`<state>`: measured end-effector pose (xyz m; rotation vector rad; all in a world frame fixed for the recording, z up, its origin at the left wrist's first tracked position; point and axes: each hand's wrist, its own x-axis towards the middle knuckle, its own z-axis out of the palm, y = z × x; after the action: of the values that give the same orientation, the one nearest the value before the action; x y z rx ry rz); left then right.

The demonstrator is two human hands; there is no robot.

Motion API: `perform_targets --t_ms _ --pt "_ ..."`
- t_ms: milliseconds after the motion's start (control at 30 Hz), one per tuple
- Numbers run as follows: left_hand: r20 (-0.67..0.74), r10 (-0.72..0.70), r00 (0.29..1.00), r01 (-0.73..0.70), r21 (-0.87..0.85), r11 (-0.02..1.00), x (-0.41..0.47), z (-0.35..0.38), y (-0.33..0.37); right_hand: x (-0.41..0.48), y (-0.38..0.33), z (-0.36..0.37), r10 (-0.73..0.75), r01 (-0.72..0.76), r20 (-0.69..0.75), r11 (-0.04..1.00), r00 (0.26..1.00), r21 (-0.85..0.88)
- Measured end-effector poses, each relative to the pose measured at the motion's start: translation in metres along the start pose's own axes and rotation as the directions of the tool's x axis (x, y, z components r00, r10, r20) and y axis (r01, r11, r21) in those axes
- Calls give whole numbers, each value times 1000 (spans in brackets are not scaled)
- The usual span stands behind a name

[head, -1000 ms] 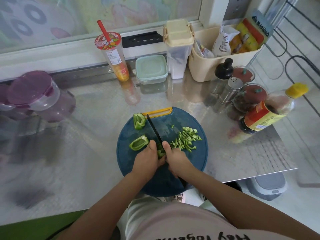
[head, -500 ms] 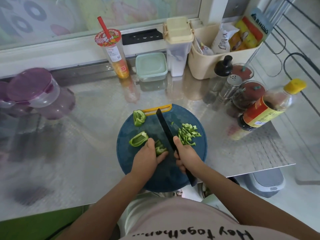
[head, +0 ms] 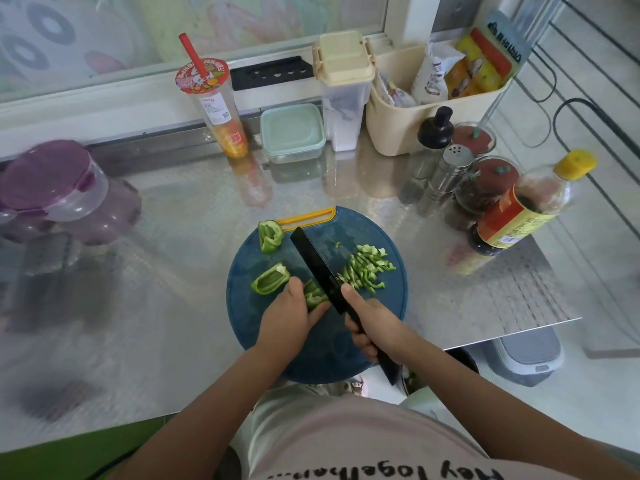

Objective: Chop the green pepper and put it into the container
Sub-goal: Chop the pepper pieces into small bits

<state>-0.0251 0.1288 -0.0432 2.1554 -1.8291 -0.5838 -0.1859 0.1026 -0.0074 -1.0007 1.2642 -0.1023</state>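
Now, mid-chop: right hand (head: pixel 375 323) wraps the black-bladed kitchen knife (head: pixel 318 268), left hand (head: pixel 291 317) curls down on a green pepper chunk (head: pixel 314 295) on the round blue plastic board (head: pixel 242 306), beside the cut green strips (head: pixel 367 268). Next, I reckon: blade down, clear of fingertips.

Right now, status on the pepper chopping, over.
Left hand holds pepper piece on cutting board. Right hand grips knife. Two uncut pieces, chopped strips beside blade. Nothing blocking.

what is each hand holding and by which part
Right hand grips the knife by its handle. Left hand holds a pepper piece on the board, fingers curled over its near end.
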Motion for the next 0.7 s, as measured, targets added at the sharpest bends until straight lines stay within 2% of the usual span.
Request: perform_targets --t_ms 233,700 --pt "54 18 998 -19 27 999 2 -4 1 0 2 -1 23 -23 28 1000 999 -8" --pt "127 67 990 -91 192 977 8 -11 1 8 6 16 44 -44 -41 999 998 4"
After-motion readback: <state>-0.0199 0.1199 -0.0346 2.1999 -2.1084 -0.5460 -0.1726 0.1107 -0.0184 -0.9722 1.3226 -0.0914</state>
